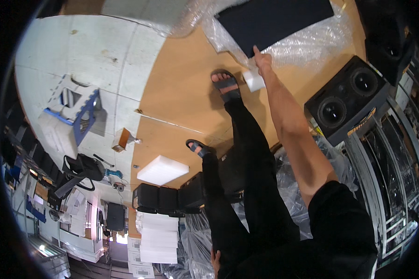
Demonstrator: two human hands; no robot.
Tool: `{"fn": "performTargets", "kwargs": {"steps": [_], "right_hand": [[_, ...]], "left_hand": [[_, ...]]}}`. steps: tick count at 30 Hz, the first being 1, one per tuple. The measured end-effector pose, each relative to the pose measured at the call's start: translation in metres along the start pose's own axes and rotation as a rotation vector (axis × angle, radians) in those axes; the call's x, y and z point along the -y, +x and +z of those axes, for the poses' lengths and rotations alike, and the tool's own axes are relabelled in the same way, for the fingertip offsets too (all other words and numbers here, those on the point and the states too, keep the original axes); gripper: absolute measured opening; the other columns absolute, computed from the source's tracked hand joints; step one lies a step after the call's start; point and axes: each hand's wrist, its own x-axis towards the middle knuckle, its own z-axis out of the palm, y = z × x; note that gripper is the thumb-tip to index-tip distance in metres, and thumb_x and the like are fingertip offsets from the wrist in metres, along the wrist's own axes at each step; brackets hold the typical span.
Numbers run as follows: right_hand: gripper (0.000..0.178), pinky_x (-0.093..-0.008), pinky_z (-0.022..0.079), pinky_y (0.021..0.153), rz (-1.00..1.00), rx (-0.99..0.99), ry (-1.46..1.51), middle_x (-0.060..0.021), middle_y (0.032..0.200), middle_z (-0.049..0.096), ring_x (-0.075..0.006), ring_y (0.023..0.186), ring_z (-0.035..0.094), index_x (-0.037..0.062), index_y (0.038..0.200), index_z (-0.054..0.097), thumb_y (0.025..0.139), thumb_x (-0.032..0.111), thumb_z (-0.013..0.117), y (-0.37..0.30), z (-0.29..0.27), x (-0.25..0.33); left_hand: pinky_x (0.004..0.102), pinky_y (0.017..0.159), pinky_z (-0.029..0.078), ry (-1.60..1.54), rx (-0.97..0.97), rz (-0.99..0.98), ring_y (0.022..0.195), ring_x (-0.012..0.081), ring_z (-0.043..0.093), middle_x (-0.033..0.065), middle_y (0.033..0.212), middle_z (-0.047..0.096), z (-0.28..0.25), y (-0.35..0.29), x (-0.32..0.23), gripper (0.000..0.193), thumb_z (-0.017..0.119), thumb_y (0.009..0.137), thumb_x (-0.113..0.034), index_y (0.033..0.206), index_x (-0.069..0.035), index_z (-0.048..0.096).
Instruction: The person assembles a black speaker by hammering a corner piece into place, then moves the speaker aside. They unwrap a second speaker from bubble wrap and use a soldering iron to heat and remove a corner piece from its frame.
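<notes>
My right hand [261,60] reaches far forward and grips the near corner of a black rectangular panel [277,23], with a finger or thumb lying over its edge. The panel rests on a sheet of clear bubble wrap [312,44] spread over brown board. Just below that hand, a small white foam block [253,80] lies by my sandalled foot. Only part of my left hand [215,261] shows, low in the picture against my dark clothing, and its fingers are mostly hidden.
A black two-cone speaker [347,100] stands at the right beside metal racks [391,153]. White foam [163,170] and black cases [160,197] lie left of my legs. Farther left are a blue-grey step stool [86,111], a black bag [86,167] and a cordless tool [114,173].
</notes>
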Motion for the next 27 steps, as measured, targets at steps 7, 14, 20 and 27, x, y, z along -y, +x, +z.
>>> {"fn": "performTargets", "kwargs": {"steps": [7,14,20,27], "right_hand": [[0.031,-0.0321,0.051,0.058,0.161,0.368,0.534,-0.0084,0.084,0.059,-0.0182,0.064,0.053,0.0001,0.095,0.058,0.090,0.030,0.065,-0.017,-0.013,0.005],[0.024,-0.0289,0.051,0.057,0.078,0.447,0.439,-0.0073,0.085,0.061,-0.0174,0.065,0.056,0.0013,0.099,0.059,0.093,0.024,0.061,-0.081,-0.130,0.038],[0.035,-0.0336,0.054,0.080,-0.219,0.384,0.213,-0.0118,0.112,0.060,-0.0214,0.094,0.059,-0.0009,0.121,0.057,0.096,0.016,0.040,-0.084,-0.270,0.098],[0.021,-0.0303,0.052,0.066,-0.339,0.350,0.237,-0.0119,0.092,0.059,-0.0211,0.080,0.058,-0.0032,0.106,0.054,0.095,0.012,0.046,-0.079,-0.442,0.280]], "left_hand": [[0.0301,0.098,0.037,0.111,-0.068,-0.040,0.116,0.0235,0.047,0.0162,0.132,0.049,0.010,-0.003,0.018,0.069,0.063,0.087,-0.030,0.141,0.003,0.035],[0.0290,0.098,0.036,0.120,-0.093,0.008,0.115,0.0225,0.047,0.0167,0.132,0.048,0.009,-0.002,0.046,0.067,0.062,0.089,-0.033,0.140,0.004,0.037],[0.0291,0.093,0.043,-0.077,0.151,0.131,0.109,0.0181,0.053,0.0137,0.125,0.053,0.012,0.009,0.085,0.063,0.064,0.088,-0.024,0.140,0.001,0.037],[0.0312,0.093,0.044,-0.303,0.112,0.133,0.110,0.0213,0.054,0.0131,0.126,0.054,0.053,0.001,0.069,0.067,0.070,0.083,-0.024,0.138,-0.002,0.040]]}}
